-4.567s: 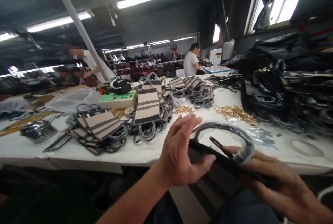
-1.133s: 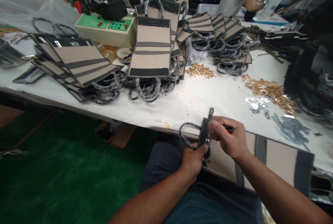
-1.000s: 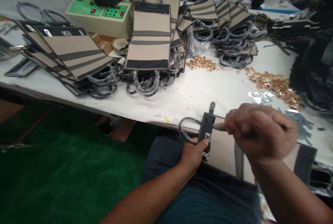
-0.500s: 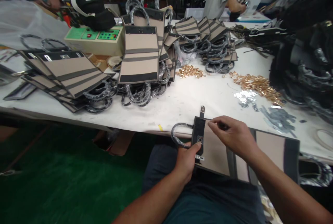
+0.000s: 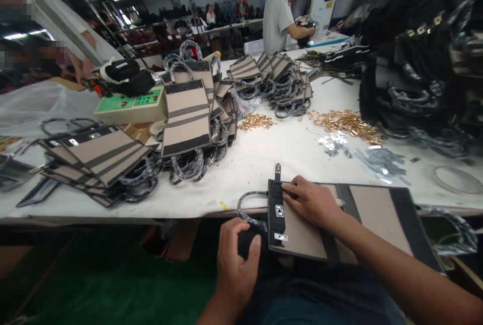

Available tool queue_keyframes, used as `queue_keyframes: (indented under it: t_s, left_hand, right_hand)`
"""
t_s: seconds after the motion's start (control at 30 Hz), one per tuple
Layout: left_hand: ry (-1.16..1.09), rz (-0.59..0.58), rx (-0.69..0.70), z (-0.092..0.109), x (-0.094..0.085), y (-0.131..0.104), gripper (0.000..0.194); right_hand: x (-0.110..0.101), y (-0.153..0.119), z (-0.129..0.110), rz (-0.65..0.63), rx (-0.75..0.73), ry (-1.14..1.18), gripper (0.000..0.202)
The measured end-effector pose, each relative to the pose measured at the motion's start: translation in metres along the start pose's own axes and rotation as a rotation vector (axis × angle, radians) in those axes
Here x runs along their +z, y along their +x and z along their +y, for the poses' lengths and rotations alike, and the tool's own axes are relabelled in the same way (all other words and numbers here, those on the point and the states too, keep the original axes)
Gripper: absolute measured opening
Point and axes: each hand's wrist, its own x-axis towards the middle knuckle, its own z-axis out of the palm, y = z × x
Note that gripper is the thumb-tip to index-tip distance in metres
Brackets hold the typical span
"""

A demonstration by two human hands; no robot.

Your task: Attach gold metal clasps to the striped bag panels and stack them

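Note:
A flat, unfolded handbag (image 5: 381,209) with beige lining, black bands and plastic-wrapped handles lies over the table's front edge. My right hand (image 5: 315,204) rests on it, its bent fingertips pressed close together beside the black end band. A dark bit shows under those fingers; what they hold is hidden. Metal plates, one a square fitting (image 5: 279,211), sit on the band, and a black strap tab (image 5: 277,171) with a metal end sticks out on the far side. My left hand (image 5: 237,259) is off the bag near its wrapped handle (image 5: 241,201), thumb and fingers apart, holding nothing.
Bag panels are stacked left (image 5: 107,151) and centre (image 5: 186,113). Brass fittings (image 5: 347,124), silver plates (image 5: 332,143) and grey strips (image 5: 381,161) lie beyond my hands. Black bags (image 5: 411,73) pile up right. A person (image 5: 277,18) works behind the table near a control box (image 5: 130,106).
My left hand has let go of the bag's end and moved left and down. My right hand has come down onto the panel beside the black band. The camera view has tilted up.

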Motion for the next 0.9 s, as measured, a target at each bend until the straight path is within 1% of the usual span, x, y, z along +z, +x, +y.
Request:
queue_keyframes:
  t_s: [0.03, 0.07, 0.1, 0.13, 0.2, 0.23, 0.27, 0.3, 0.33, 0.43, 0.53, 0.63, 0.8, 0.9]
  left_hand:
    - [0.11, -0.006, 0.134, 0.001, -0.001, 0.009, 0.033]
    - [0.201, -0.061, 0.239, 0.003, 0.0, 0.02, 0.043]
    - [0.283, -0.152, 0.308, 0.005, 0.005, 0.033, 0.053]
    - [0.359, -0.255, 0.345, 0.007, 0.011, 0.046, 0.061]
    - [0.483, -0.439, 0.364, 0.008, 0.024, 0.07, 0.07]
    - [0.529, -0.502, 0.363, 0.008, 0.029, 0.078, 0.073]
    - [0.568, -0.537, 0.363, 0.006, 0.033, 0.084, 0.074]
    - [0.601, -0.543, 0.37, 0.004, 0.036, 0.088, 0.074]
    - [0.629, -0.524, 0.384, 0.001, 0.037, 0.09, 0.073]
    - [0.672, -0.441, 0.46, -0.012, 0.037, 0.091, 0.068]
    - [0.681, -0.451, 0.508, -0.021, 0.038, 0.092, 0.068]
    - [0.687, -0.463, 0.519, -0.025, 0.042, 0.096, 0.068]
    - [0.671, -0.407, 0.556, -0.03, 0.047, 0.102, 0.067]
    - [0.667, -0.399, 0.601, -0.035, 0.048, 0.105, 0.068]
  right_hand:
    - [-0.001, 0.0, 0.0, -0.01, 0.0, 0.001, 0.032]
    - [-0.001, 0.0, -0.001, -0.017, 0.002, 0.0, 0.032]
    - [-0.002, -0.001, -0.002, -0.021, 0.004, -0.002, 0.032]
    - [-0.003, -0.002, -0.003, -0.021, 0.005, -0.004, 0.031]
    - [-0.005, -0.005, -0.006, -0.013, -0.001, -0.004, 0.029]
    - [-0.006, -0.006, -0.007, -0.007, -0.008, -0.001, 0.027]
    - [-0.006, -0.007, -0.008, 0.002, -0.015, 0.003, 0.026]
    - [-0.006, -0.007, -0.009, 0.011, -0.022, 0.006, 0.025]
    - [-0.005, -0.006, -0.01, 0.021, -0.027, 0.005, 0.023]
    - [-0.003, -0.003, -0.011, 0.048, -0.028, -0.008, 0.021]
    - [-0.001, 0.0, -0.013, 0.05, -0.031, -0.007, 0.021]
    - [0.001, 0.003, -0.015, 0.042, -0.045, 0.012, 0.022]
    - [0.0, 0.007, -0.014, 0.014, -0.061, 0.035, 0.021]
    - [-0.001, 0.011, -0.012, -0.009, -0.054, 0.041, 0.019]
